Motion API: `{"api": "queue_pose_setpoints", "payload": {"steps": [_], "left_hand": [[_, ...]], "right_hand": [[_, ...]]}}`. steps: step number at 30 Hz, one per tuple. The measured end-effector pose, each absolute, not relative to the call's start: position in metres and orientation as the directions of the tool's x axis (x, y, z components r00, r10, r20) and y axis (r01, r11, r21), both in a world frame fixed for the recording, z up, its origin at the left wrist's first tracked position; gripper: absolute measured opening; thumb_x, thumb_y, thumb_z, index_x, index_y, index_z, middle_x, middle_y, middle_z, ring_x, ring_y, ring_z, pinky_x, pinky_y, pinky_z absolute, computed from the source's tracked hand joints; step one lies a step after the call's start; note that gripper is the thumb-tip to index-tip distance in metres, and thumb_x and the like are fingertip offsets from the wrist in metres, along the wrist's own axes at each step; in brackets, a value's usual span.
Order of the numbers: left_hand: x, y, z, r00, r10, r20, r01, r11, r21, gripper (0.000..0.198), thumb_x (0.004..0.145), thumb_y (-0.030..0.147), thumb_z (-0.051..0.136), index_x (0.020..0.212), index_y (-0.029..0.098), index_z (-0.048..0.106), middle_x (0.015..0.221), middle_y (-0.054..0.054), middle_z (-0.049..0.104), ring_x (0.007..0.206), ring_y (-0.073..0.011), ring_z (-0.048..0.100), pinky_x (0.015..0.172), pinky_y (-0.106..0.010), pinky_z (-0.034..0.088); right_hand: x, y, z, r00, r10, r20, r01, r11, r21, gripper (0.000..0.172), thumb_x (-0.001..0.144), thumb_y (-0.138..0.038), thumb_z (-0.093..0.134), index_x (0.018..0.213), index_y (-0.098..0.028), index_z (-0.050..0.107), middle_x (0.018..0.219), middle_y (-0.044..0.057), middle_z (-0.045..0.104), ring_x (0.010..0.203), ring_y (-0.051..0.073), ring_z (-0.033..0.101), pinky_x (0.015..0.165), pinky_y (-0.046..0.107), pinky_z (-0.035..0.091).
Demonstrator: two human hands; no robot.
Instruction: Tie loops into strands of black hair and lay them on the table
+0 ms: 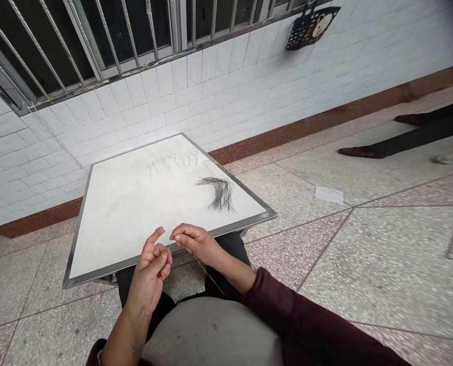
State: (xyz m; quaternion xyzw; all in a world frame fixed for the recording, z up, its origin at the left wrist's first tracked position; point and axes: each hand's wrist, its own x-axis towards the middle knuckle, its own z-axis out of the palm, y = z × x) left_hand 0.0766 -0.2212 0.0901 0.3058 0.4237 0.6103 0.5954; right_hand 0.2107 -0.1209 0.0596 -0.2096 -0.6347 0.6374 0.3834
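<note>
Close together over the near edge of the white table (134,213), both my hands are at work on a thin wire (210,276). My left hand (150,274) pinches a short stretch of it between thumb and curled fingers, its index finger raised. The fingertips of my right hand (195,241) are pressed together on the wire just to the right. From there a long end hangs in a curve toward my lap. A bundle of dark, bent wires (221,193) lies at the table's right side. Several looped wires (173,160) form a row near the far edge.
The metal-edged table stands against a white tiled wall (142,109) below a barred window (123,35). A dark basket (312,28) hangs at upper right. A scrap of white paper (329,195) lies on the floor. Another person's legs (409,134) extend in from the right.
</note>
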Motion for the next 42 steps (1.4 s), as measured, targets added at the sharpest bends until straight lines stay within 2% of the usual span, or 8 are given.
{"api": "queue_pose_setpoints", "payload": {"steps": [5,9,13,16,20,24,37,42], "left_hand": [[0.061,-0.23,0.092,-0.039,0.982,-0.183,-0.405,0.152,0.902,0.063,0.082,0.028,0.069,0.138,0.024,0.043,0.069,0.003,0.051,0.05,-0.004,0.032,0.048,-0.018,0.024],[0.05,-0.236,0.093,-0.146,0.957,-0.252,-0.327,0.193,0.925,0.058,0.084,0.032,0.067,0.137,0.024,0.045,0.072,0.003,0.053,0.053,-0.0047,0.037,0.049,-0.018,0.029],[0.056,-0.231,0.098,-0.211,0.953,-0.216,-0.284,0.151,0.947,0.057,0.085,0.037,0.065,0.136,0.023,0.046,0.085,-0.003,0.062,0.077,-0.0127,0.056,0.072,-0.025,0.045],[0.069,-0.223,0.101,-0.148,0.972,-0.183,-0.361,0.119,0.925,0.058,0.083,0.038,0.066,0.135,0.021,0.048,0.094,-0.007,0.065,0.093,-0.0182,0.059,0.085,-0.032,0.046],[0.076,-0.216,0.101,-0.102,0.974,-0.201,-0.449,0.135,0.883,0.056,0.081,0.033,0.07,0.132,0.022,0.051,0.086,-0.003,0.065,0.066,-0.0088,0.055,0.066,-0.023,0.046],[0.068,-0.217,0.099,-0.069,0.973,-0.219,-0.369,0.179,0.912,0.06,0.079,0.033,0.071,0.134,0.022,0.05,0.079,-0.001,0.064,0.045,-0.003,0.04,0.045,-0.018,0.033],[0.048,-0.23,0.099,0.035,0.968,-0.249,-0.09,0.252,0.964,0.06,0.084,0.035,0.063,0.139,0.022,0.042,0.076,-0.001,0.064,0.037,-0.0029,0.037,0.039,-0.018,0.029],[0.043,-0.229,0.107,0.06,0.972,-0.227,0.063,0.224,0.973,0.058,0.09,0.04,0.054,0.142,0.025,0.037,0.081,-0.003,0.064,0.042,-0.0047,0.038,0.045,-0.021,0.035]], "right_hand": [[0.225,-0.106,0.066,-0.551,0.788,0.275,-0.18,0.21,-0.961,0.024,0.085,-0.043,0.06,0.084,-0.019,0.067,0.068,-0.001,0.055,0.052,0.008,0.039,0.045,0.022,0.031],[0.235,-0.096,0.071,-0.457,0.845,0.277,-0.13,0.244,-0.961,0.024,0.084,-0.042,0.061,0.084,-0.019,0.066,0.067,-0.001,0.055,0.05,0.008,0.038,0.044,0.022,0.031],[0.227,-0.105,0.071,-0.484,0.827,0.285,-0.129,0.255,-0.958,0.022,0.086,-0.041,0.06,0.086,-0.019,0.066,0.068,-0.001,0.057,0.046,0.007,0.038,0.043,0.022,0.033],[0.215,-0.116,0.067,-0.502,0.799,0.33,-0.123,0.312,-0.942,0.019,0.087,-0.038,0.059,0.086,-0.02,0.066,0.072,0.0,0.059,0.047,0.007,0.042,0.043,0.021,0.035],[0.21,-0.12,0.063,-0.559,0.746,0.362,-0.115,0.363,-0.925,0.019,0.089,-0.037,0.058,0.088,-0.021,0.067,0.077,0.001,0.061,0.047,0.007,0.045,0.044,0.021,0.039],[0.215,-0.115,0.061,-0.617,0.662,0.425,-0.09,0.478,-0.874,0.023,0.092,-0.039,0.055,0.09,-0.022,0.069,0.08,0.002,0.063,0.049,0.007,0.048,0.047,0.021,0.042],[0.231,-0.107,0.066,-0.805,0.316,0.502,-0.189,0.666,-0.721,0.029,0.097,-0.033,0.045,0.104,-0.02,0.07,0.088,0.008,0.066,0.076,0.014,0.061,0.069,0.025,0.048],[0.227,-0.108,0.065,-0.765,0.378,0.521,-0.172,0.66,-0.731,0.027,0.096,-0.035,0.049,0.102,-0.02,0.071,0.085,0.008,0.066,0.074,0.014,0.061,0.067,0.025,0.048]]}}
